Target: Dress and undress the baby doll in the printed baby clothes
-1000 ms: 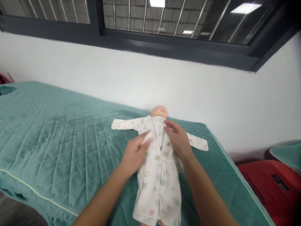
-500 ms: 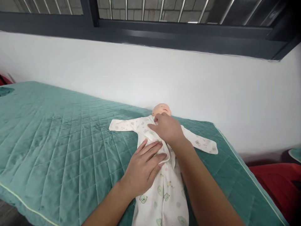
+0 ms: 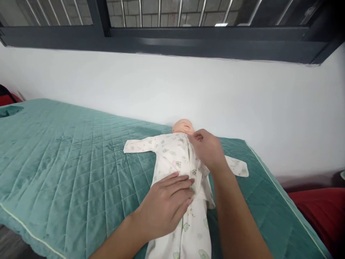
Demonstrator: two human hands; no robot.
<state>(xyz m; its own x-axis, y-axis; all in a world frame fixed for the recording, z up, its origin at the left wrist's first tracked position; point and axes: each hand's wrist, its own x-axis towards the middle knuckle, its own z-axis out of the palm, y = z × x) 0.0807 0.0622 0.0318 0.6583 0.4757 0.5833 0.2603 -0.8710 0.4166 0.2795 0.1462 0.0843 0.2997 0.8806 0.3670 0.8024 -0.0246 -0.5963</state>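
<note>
Doll [image 3: 183, 126] face up on green quilted cover [image 3: 81, 172], head at far end near wall [image 3: 151, 84], body inside white printed clothing [image 3: 168, 153]; sleeves spread left and right. Left hand [image 3: 168, 203] laid across clothing's middle, fingers extended, slightly parted, resting rather than gripping. Right hand [image 3: 208, 147] at collar's right side, fingers curled, thumb close; cannot tell whether cloth is pinched.
</note>
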